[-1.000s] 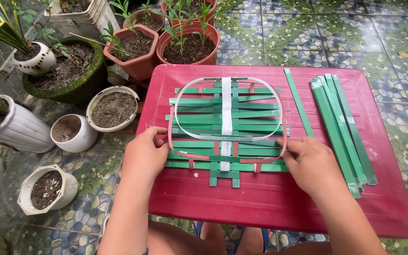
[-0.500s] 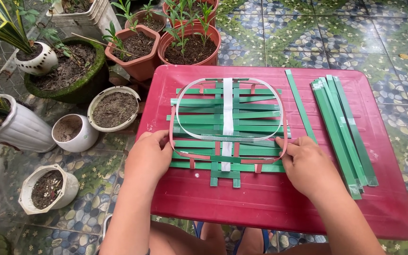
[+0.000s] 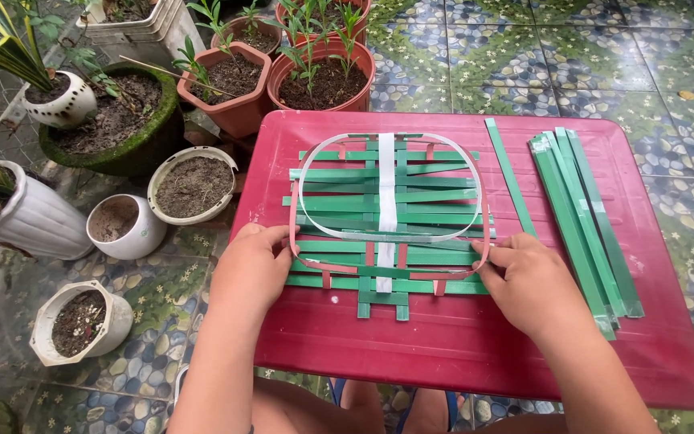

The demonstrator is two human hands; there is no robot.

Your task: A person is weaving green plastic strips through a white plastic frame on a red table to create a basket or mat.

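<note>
Both hands on flat green woven strips, looped pink band.

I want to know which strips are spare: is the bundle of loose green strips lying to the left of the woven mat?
No, the bundle of loose green strips lies right of the woven mat, beyond the right hand.

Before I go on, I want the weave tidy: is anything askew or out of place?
One loose green strip lies slanted on the red plastic table, apart from the green strip bundle. The woven green mat has uneven strip ends; otherwise nothing is spilled or damaged.
</note>
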